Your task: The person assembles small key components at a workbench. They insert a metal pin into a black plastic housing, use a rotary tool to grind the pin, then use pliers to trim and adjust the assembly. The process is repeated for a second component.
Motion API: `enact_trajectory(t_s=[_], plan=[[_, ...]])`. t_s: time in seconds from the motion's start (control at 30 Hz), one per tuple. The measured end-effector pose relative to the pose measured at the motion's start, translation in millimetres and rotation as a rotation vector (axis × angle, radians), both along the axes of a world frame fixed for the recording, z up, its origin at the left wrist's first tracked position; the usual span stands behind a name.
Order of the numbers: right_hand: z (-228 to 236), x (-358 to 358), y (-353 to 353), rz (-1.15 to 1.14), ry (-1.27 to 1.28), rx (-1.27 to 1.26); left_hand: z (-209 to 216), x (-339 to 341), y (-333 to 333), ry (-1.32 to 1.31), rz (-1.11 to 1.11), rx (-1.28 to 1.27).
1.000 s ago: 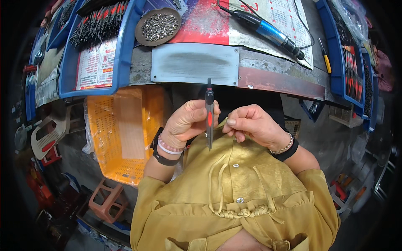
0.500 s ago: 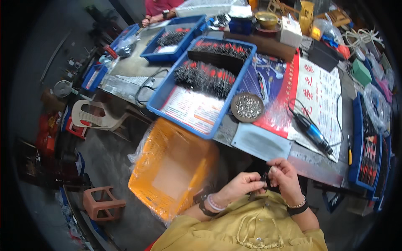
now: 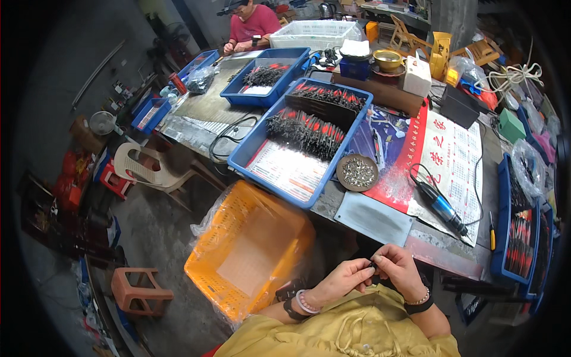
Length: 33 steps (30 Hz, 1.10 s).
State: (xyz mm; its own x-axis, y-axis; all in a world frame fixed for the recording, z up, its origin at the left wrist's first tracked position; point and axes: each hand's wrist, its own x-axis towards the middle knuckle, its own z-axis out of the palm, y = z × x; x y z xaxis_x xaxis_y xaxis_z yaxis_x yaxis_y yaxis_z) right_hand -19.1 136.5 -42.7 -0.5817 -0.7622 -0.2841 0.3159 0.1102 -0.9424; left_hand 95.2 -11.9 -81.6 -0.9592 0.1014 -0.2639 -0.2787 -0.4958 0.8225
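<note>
In front of my chest my left hand (image 3: 340, 282) and my right hand (image 3: 399, 269) meet, both with fingers closed in a pinch. Between the fingertips is a small black piece (image 3: 373, 265), mostly covered, so its kind does not show. Just beyond the hands, a flat grey-blue plate (image 3: 375, 218) lies at the table's edge. Behind the plate stands a round dish of small metal parts (image 3: 357, 173). To its left is a large blue tray (image 3: 239, 156) with rows of black-and-red pieces (image 3: 306, 132) and a printed sheet in it.
A corded rotary tool (image 3: 441, 207) lies on a printed poster (image 3: 455, 143). Right of it are a yellow-handled screwdriver (image 3: 492, 232) and another blue tray (image 3: 503, 205). An orange crate (image 3: 208, 247) stands below the table. Across the table sits a co-worker (image 3: 253, 24).
My view has tilted up, so more of the far room and the co-worker shows. My fingertips have drawn closer together, covering more of the black piece.
</note>
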Motion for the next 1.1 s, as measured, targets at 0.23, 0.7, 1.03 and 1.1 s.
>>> enact_trajectory(t_s=[0.23,0.7,1.03,1.1], plan=[[13.6,-9.0,30.8,-0.106,0.264,0.031,22.1,8.1,9.7,-0.111,0.026,-0.091],[168.2,-36.5,276.1,-0.785,1.15,0.304,-11.0,3.0,-33.1,-0.011,0.051,0.073],[37.3,13.9,229.4,-0.308,0.694,0.316,23.5,-46.6,61.3,-0.122,-0.089,-0.048],[20.6,11.8,215.2,-0.246,0.672,0.295,28.1,-50.1,74.5,-0.141,-0.148,-0.015]])
